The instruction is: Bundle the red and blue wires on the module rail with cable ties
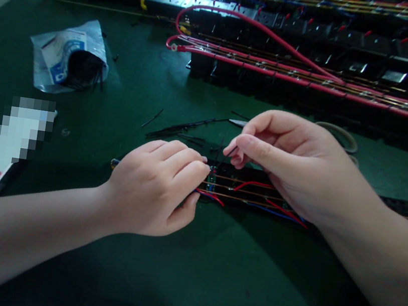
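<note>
A long black strip (246,175) carrying brass-coloured rods, small green circuit boards and red and blue wires lies across the table in front of me. My left hand (156,184) is closed over its left part, thumb on the near side and fingers on the far side. Just above the strip, my right hand (282,159) pinches a thin black cable tie (232,151) between thumb and forefinger. The tie slants down toward a green board (211,178) beside my left fingertips. Where it passes around the strip is hidden.
Loose black cable ties (180,128) lie behind my left hand. A tool's metal tip (237,122) shows behind my right hand. An open plastic bag (68,60) of cable ties and a phone (7,145) are at left. Assemblies with red cables (261,70) line the back.
</note>
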`<state>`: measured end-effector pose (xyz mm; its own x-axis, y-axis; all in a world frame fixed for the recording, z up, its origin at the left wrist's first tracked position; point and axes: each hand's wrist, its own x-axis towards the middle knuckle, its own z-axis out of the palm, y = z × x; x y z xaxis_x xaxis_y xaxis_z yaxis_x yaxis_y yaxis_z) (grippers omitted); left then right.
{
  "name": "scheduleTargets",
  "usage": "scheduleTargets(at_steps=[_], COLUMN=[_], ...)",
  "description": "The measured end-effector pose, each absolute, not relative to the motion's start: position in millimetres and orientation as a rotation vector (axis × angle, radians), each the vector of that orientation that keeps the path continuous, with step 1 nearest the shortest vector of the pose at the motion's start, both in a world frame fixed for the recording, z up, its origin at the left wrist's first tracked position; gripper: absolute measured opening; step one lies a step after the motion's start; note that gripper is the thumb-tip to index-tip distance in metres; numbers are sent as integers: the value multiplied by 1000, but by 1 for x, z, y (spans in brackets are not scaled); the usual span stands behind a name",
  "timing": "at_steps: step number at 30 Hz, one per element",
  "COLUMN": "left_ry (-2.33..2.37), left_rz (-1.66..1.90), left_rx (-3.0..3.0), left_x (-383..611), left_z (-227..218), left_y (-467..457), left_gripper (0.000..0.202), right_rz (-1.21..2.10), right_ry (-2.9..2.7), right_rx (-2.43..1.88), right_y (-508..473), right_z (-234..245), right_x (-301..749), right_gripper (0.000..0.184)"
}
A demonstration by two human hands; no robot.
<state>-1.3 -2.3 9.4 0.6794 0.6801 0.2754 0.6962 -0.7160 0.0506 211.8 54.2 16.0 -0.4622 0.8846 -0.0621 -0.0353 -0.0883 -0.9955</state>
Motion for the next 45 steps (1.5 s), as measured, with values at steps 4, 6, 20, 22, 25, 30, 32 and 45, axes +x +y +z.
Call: scheduleTargets(at_steps=[4,6,20,22,25,30,32,45], left_ry=[-1158,-1151,-1116,-1115,-1113,-1108,-1109,-1106], left_rz=[-421,-412,-408,-404,-401,-394,-388,-382], left_rx=[-2822,-2819,-2792,-2791,-2794,-2799,-2797,-2793], left_x=[-1,-2,-2,-2,-3,-3,-3,-3], left_z=[9,8,6,6,6,6,6,6], left_y=[-3,-3,-1,-1,-1,-1,-1,-1], left_gripper=[16,16,16,16,15,15,14,15], right_rz=[1660,1661,1583,1573,1555,1515,1507,1418], right_ry=[-1419,-1421,-1478,-1499,-1509,-1584,-1620,-1674], right_rx=[-949,-953,-938,-938,-938,-980,-988,-986], right_y=[54,55,52,52,51,50,50,49], right_z=[15,15,17,17,17,18,18,18], right_x=[211,211,213,212,212,212,212,212], right_gripper=[10,9,12,12,12,11,11,11])
